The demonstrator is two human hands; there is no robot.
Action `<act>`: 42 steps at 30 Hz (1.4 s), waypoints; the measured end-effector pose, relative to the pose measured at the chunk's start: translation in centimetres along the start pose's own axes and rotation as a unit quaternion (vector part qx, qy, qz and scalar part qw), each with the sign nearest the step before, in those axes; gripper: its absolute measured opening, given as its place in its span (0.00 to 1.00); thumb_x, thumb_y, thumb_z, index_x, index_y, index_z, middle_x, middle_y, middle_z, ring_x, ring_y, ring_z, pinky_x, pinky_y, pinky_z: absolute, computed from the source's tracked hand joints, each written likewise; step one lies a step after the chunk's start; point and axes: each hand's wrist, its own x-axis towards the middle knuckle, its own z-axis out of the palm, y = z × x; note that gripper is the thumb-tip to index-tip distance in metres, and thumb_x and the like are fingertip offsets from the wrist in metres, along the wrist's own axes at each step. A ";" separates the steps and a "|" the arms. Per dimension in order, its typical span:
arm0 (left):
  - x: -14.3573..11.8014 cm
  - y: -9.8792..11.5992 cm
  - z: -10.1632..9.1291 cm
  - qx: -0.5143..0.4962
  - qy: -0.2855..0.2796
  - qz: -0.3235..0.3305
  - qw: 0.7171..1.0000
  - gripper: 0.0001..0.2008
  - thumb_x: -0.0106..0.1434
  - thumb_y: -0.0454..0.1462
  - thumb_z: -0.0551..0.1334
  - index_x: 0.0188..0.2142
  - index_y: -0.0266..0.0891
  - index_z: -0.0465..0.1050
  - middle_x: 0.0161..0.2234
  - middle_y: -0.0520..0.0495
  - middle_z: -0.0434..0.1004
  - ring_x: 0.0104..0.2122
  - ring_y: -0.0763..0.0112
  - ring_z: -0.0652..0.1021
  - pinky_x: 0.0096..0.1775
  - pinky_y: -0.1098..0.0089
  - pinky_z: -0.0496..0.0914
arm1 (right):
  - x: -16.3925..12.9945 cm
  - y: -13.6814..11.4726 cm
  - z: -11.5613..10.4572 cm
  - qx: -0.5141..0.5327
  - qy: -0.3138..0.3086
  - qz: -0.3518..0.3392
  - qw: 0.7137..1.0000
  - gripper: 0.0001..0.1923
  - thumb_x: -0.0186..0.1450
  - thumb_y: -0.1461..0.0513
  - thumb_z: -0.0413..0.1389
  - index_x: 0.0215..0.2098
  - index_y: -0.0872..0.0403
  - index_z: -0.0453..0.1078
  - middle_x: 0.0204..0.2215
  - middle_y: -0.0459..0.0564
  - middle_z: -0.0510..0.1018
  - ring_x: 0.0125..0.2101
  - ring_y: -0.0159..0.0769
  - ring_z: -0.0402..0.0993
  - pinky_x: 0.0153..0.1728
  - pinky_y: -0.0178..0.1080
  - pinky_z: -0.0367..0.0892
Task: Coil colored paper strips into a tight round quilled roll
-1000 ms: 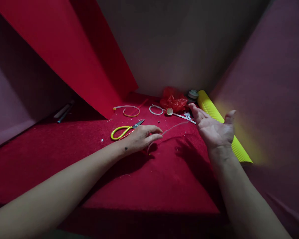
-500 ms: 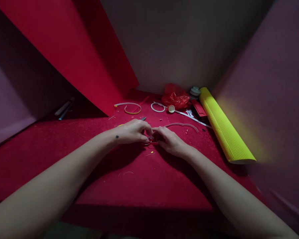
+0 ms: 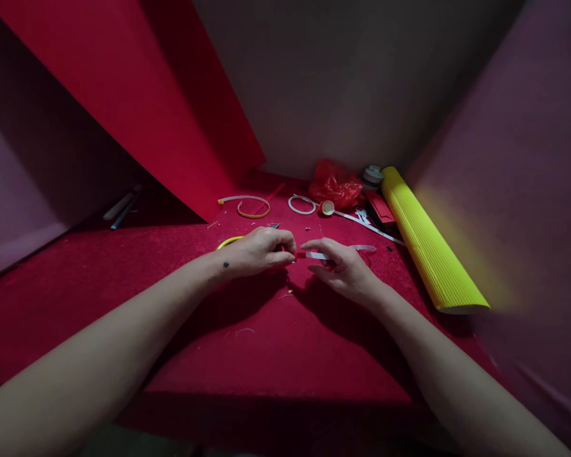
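My left hand [image 3: 261, 249] and my right hand [image 3: 341, 268] meet above a red felt-covered surface [image 3: 276, 343]. Between them stretches a thin pale strip [image 3: 335, 252], with a small red end at my left fingertips. My left fingers pinch that end. The strip runs over my right hand's fingers and out to the right. Yellow-handled scissors [image 3: 229, 242] lie just behind my left hand, mostly hidden by it.
A yellow corrugated roll [image 3: 428, 247] lies along the right side. At the back sit a crumpled red bag [image 3: 335, 185], a white ring [image 3: 301, 204], an orange-and-white loop [image 3: 251, 207] and white scraps [image 3: 361, 221]. A large red sheet [image 3: 137, 101] leans at the left.
My right hand came in from the right, where it was open and raised, and met my left hand. The hands have now drawn apart a little, pulling the strip straight between them.
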 end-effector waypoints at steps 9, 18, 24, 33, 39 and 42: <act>0.1 0.0 0.2 0.050 0.011 0.004 0.999 0.08 0.59 0.37 0.56 0.34 0.35 0.71 0.24 0.52 0.70 0.24 0.75 0.68 0.28 0.74 0.60 | -0.2 -0.2 0.3 -0.224 0.000 -0.019 0.974 0.09 0.66 0.62 0.52 0.42 0.54 0.72 0.33 0.51 0.74 0.28 0.32 0.70 0.28 0.34 0.62; 0.2 -0.3 0.4 -0.072 -0.004 -0.034 0.997 0.10 0.61 0.39 0.55 0.35 0.35 0.72 0.26 0.49 0.74 0.27 0.73 0.73 0.30 0.74 0.65 | -0.3 0.4 0.0 -0.190 -0.062 0.061 0.978 0.10 0.65 0.64 0.51 0.42 0.56 0.71 0.37 0.53 0.75 0.33 0.36 0.72 0.35 0.38 0.65; 0.3 -0.7 0.5 -0.122 0.012 -0.014 0.992 0.13 0.62 0.42 0.56 0.36 0.36 0.73 0.26 0.50 0.73 0.26 0.74 0.72 0.30 0.73 0.66 | -0.1 -0.3 -0.5 -0.030 -0.065 0.124 0.990 0.12 0.65 0.62 0.48 0.46 0.56 0.65 0.36 0.53 0.75 0.36 0.38 0.71 0.39 0.41 0.64; 0.2 0.1 0.6 -0.156 0.055 -0.008 0.986 0.11 0.62 0.39 0.56 0.33 0.34 0.73 0.25 0.50 0.72 0.26 0.75 0.71 0.31 0.72 0.66 | 0.1 0.3 -0.7 0.299 -0.028 0.227 0.926 0.08 0.60 0.64 0.50 0.38 0.56 0.67 0.24 0.42 0.62 0.22 0.26 0.55 0.23 0.32 0.55; 0.3 0.7 0.9 -0.189 0.075 -0.007 0.979 0.10 0.61 0.38 0.57 0.32 0.34 0.74 0.23 0.52 0.70 0.24 0.77 0.70 0.29 0.73 0.65 | 0.3 -0.1 -0.1 0.296 0.011 0.197 0.935 0.08 0.59 0.62 0.55 0.37 0.56 0.67 0.22 0.40 0.62 0.21 0.25 0.55 0.22 0.31 0.53; 0.3 0.8 1.1 -0.183 0.072 -0.024 0.980 0.11 0.60 0.39 0.58 0.31 0.33 0.74 0.23 0.51 0.71 0.23 0.76 0.70 0.29 0.73 0.65 | 0.4 -0.2 0.8 0.277 0.046 0.152 0.948 0.13 0.58 0.60 0.59 0.40 0.54 0.65 0.23 0.40 0.64 0.23 0.27 0.60 0.25 0.33 0.58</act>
